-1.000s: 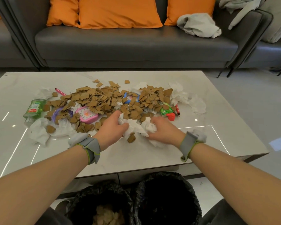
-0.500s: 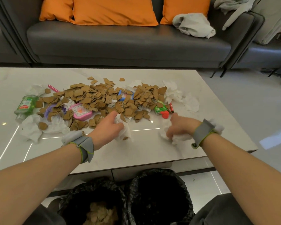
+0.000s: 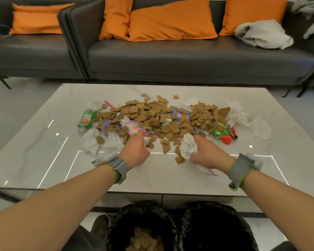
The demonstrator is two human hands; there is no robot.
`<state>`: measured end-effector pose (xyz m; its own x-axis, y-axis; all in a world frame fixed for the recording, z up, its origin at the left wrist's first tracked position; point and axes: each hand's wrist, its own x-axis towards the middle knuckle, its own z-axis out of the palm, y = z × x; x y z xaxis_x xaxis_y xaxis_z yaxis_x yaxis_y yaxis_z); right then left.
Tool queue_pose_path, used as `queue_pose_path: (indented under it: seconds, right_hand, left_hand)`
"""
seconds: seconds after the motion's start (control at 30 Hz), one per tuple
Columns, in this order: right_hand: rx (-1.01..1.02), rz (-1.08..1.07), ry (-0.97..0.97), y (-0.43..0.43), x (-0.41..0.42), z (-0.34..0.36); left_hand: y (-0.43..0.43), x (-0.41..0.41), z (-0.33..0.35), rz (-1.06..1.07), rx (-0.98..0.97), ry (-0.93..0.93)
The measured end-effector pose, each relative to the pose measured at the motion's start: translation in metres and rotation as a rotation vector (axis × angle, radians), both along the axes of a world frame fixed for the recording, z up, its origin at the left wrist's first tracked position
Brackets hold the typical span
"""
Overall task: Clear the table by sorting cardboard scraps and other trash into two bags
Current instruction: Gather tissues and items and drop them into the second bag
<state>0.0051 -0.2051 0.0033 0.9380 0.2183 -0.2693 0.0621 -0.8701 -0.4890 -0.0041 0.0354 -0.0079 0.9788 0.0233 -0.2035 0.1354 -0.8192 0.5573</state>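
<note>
Holds a tissue wad [image 3: 188,148] tight in the right hand [image 3: 208,153], fingers curled round it, just off the near edge of the scrap pile [image 3: 161,116] on the table [image 3: 43,160]. Reaches with the left hand [image 3: 136,151] to the pile's near edge beside a pink toy [image 3: 133,128], fingers curled down; cannot tell whether anything is in its grasp.

Likely step: gathering tissue as other trash. To do it well:
- Shake the wad over the table first, to shed clinging scraps.
- Lift rather than drag, so as not to scatter the loose pieces [image 3: 179,159] right beside it.
- Drop into the right bag [image 3: 216,211], judging by the cardboard [image 3: 143,240] lying in the left bag [image 3: 143,212].

Right bag's inside too dark to read.

Scraps flat, brown, torn into small ragged bits, light, quick to slide on the glossy marble-look top. Tissues [image 3: 234,113] white, soft, crumpled, apt to trap scraps in their folds. Hard plastics among them: green bottle [image 3: 86,117], red-and-green piece [image 3: 223,134], pink pen [image 3: 109,104]. Bags of black crinkled film, mouths open below the near table edge.
</note>
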Motion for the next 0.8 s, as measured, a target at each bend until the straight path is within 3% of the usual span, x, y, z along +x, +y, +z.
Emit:
queue_pose_path:
  seconds: [0.2,0.37,0.67,0.8]
  right_hand:
    - [0.056,0.062,-0.076,0.025,0.000,0.009]
    - [0.088,0.091,-0.080,0.018,0.002,0.008]
    - [0.170,-0.002,-0.039,0.004,0.019,-0.003]
    - [0.210,-0.007,-0.048,0.006,0.020,-0.003]
  left_hand:
    - [0.034,0.024,-0.005,0.226,0.090,-0.053]
    - [0.033,0.045,-0.017,0.116,0.251,-0.128]
    - [0.022,0.061,-0.028,0.106,0.403,-0.183]
    - [0.024,0.058,-0.023,0.140,0.282,-0.209]
